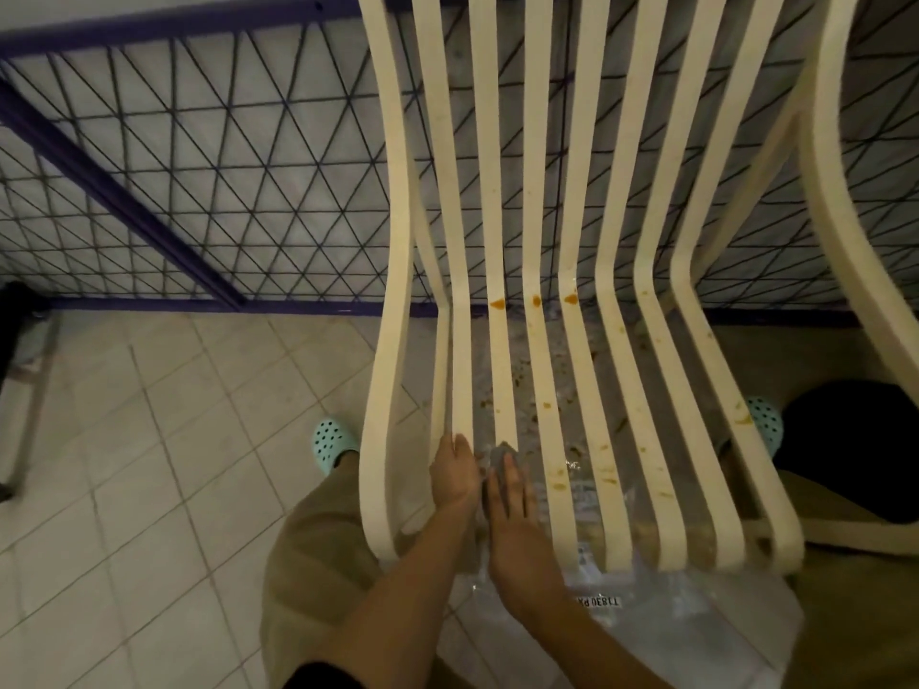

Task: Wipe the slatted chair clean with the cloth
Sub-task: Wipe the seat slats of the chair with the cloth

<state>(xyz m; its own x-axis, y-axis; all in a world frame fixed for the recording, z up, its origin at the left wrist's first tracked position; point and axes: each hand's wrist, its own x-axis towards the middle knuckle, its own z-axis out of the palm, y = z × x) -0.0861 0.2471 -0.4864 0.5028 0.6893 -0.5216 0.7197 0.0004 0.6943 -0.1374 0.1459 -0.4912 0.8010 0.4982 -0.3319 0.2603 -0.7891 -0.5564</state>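
Right hand (508, 494): its grip is lying spread and flat, the straight fingers pressing the grey cloth (499, 454) down onto a seat slat and pinching nothing. The cloth is showing only as a small patch beyond the fingertips. Left hand (453, 472): it is resting just beside the right on the neighbouring slat, its grip likewise flat, the fingers pointing away from the person. Slatted chair (587, 340): cream, it is facing the person, its slats running lengthwise from the near front edge away toward the crease, then bending upward into the backrest. The cloth is sitting on the left side of the seat, near the front. Orange stains (497, 304) are dotting three slats at the crease, and smaller specks are trailing down the right-hand slats. Clear plastic sheet (671, 604): it is lying on the tiled floor (149, 464) beneath the chair. Wire mesh panel (224, 166): dark-framed, it is standing behind the backrest.
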